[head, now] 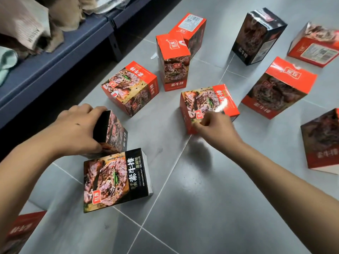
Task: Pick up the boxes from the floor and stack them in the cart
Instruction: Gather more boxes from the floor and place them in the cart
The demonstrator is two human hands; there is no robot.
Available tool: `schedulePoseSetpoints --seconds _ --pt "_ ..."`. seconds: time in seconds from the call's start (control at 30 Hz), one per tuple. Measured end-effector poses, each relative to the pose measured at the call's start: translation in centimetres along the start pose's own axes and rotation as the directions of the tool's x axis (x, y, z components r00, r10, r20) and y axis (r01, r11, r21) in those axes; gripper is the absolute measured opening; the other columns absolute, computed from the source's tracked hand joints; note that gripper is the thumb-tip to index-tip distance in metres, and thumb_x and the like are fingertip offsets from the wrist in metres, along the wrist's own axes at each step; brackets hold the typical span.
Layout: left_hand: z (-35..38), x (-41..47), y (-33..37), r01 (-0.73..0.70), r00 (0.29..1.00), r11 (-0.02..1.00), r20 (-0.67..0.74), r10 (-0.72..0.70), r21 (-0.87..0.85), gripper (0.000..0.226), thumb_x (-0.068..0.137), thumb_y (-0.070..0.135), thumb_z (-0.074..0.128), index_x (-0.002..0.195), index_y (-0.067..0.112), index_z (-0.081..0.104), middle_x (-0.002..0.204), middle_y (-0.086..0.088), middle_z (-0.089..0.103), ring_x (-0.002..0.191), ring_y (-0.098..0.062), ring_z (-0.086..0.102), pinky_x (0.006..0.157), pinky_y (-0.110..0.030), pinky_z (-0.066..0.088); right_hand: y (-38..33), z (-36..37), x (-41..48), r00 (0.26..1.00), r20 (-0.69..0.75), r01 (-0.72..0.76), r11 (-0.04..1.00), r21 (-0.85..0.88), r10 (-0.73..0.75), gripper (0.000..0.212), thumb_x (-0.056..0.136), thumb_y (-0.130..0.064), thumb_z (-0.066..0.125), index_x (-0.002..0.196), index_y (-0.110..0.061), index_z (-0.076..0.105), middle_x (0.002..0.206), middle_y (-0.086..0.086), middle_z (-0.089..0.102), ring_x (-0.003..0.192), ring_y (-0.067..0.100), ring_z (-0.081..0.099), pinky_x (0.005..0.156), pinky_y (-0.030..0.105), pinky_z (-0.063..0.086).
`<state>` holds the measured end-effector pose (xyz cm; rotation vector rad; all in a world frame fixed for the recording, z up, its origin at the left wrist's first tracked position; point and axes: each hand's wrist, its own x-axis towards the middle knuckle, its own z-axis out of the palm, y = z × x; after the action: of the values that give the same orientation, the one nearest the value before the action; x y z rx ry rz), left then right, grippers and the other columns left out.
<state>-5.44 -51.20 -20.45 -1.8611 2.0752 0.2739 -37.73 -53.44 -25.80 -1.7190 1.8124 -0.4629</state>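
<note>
Several red and black food boxes lie scattered on the grey tiled floor. My left hand (77, 127) grips a black box (114, 132) from above, fingers over its top edge and thumb on its near side. Right in front of it lies another black box (114, 178), face up. My right hand (213, 125) touches the near corner of a red box (205, 103) with curled fingers; I cannot tell whether it holds it. More red boxes sit beyond, one (131, 88) in the middle and one upright (173, 63). No cart is in view.
A dark blue shelf (60, 57) runs along the left, with bags and cloth on it. A black box (256, 36) and red boxes (278, 88) (313, 45) (321, 140) stand at the right. Another red box (20, 231) lies at the bottom left.
</note>
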Motion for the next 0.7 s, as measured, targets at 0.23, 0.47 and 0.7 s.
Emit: schedulePoseSetpoints --seconds 0.23,0.47,0.7 --pt "0.4 0.6 -0.4 -0.007 0.998 0.999 -0.059 0.01 0.044 0.105 0.052 0.055 0.075 0.143 0.025 0.029 0.121 -0.01 0.049 0.11 -0.03 0.046 0.086 -0.04 0.039 4.4 -1.5 3.0 0.92 0.189 0.363 0.561 -0.744 -0.344 0.114 0.052 -0.06 0.082 0.139 0.0 0.039 0.118 0.025 0.05 0.11 0.041 0.046 0.093 0.048 0.041" --pt "0.6 0.5 -0.5 -0.015 0.996 0.999 -0.084 0.018 0.032 0.106 0.046 0.063 0.06 0.141 0.027 0.031 0.119 -0.01 0.05 0.111 -0.031 0.046 0.088 -0.043 0.038 4.7 1.3 3.7 0.819 -0.044 0.382 0.601 -0.702 -0.572 0.077 0.055 -0.05 0.084 0.105 0.002 0.058 0.099 0.021 0.059 0.093 0.032 0.041 0.078 0.041 0.04" --pt "0.5 0.3 -0.4 -0.047 0.994 0.999 -0.099 0.049 0.023 0.101 0.053 0.062 0.07 0.14 0.029 0.032 0.117 -0.006 0.051 0.111 -0.029 0.046 0.089 -0.042 0.036 2.0 4.5 -1.1 0.705 0.09 0.563 0.478 -0.674 -0.703 0.065 0.057 -0.064 0.077 0.078 -0.006 0.056 0.081 0.015 0.059 0.078 0.031 0.055 0.065 0.037 0.042"
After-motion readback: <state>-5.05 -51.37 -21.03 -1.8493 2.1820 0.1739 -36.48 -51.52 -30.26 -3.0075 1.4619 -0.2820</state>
